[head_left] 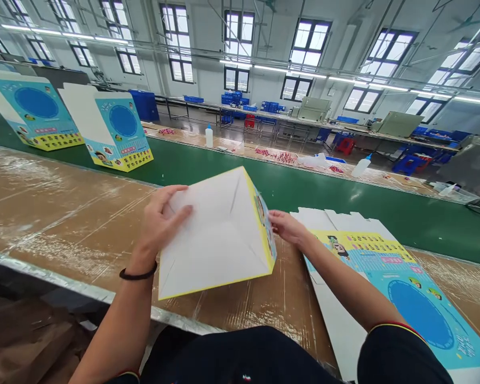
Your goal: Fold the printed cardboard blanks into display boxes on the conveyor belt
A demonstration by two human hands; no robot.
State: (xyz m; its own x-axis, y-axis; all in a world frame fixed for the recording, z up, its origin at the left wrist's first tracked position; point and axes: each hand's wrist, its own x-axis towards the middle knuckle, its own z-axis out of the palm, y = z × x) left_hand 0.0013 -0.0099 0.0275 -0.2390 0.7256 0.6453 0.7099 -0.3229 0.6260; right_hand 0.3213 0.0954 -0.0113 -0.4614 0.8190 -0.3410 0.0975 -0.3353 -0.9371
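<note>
My left hand grips a folded cardboard display box, fingers spread on its plain white underside. My right hand holds the box's right wall, which has a yellow edge and a printed blue side. The box tilts above the brown-covered workbench, its printed front hidden from me. To the right of my right forearm lies a flat die-cut cardboard sheet, printed in blue and yellow with a large blue circle. My forearm covers part of it.
A green conveyor belt runs behind the bench, carrying two assembled blue display boxes at the left. Beyond it, a far bench holds white glue bottles and small red items. Blue crates stand further back. A metal strip edges the near bench.
</note>
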